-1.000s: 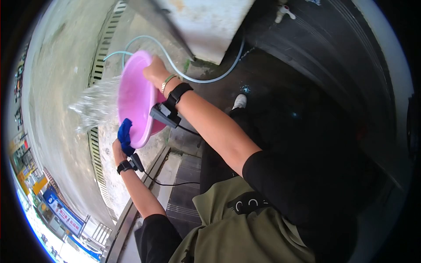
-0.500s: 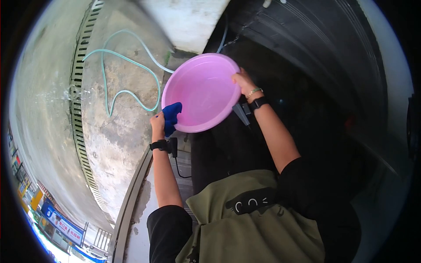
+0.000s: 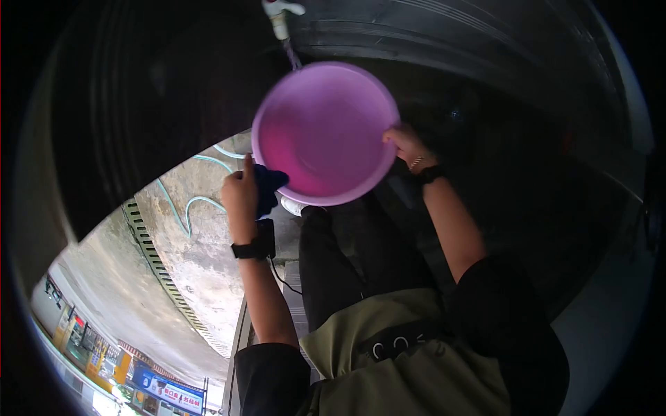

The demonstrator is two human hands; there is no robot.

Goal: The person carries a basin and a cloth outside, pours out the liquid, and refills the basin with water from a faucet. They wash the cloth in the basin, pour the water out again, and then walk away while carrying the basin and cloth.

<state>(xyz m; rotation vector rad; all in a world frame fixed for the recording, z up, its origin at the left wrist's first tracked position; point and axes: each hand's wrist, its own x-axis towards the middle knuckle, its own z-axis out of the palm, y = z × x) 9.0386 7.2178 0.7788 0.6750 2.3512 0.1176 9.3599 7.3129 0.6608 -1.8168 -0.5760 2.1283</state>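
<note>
Dark washing area; 2 hands: left (image 3: 240, 197) gripping blue cloth (image 3: 268, 188), right (image 3: 409, 144) clenched on pink basin's rim (image 3: 392, 104).

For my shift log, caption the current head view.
Left hand with blue cloth at the rim of a pink basin, right hand gripping the opposite side, white tap beyond.

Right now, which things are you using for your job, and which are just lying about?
Seem to be in use:
- pink basin, with the right hand on its rim
- blue cloth, in the left hand at the rim
- tap, just beyond the basin

Probably just there:
- pale green hose, loose on the ground
- slotted drain
</note>
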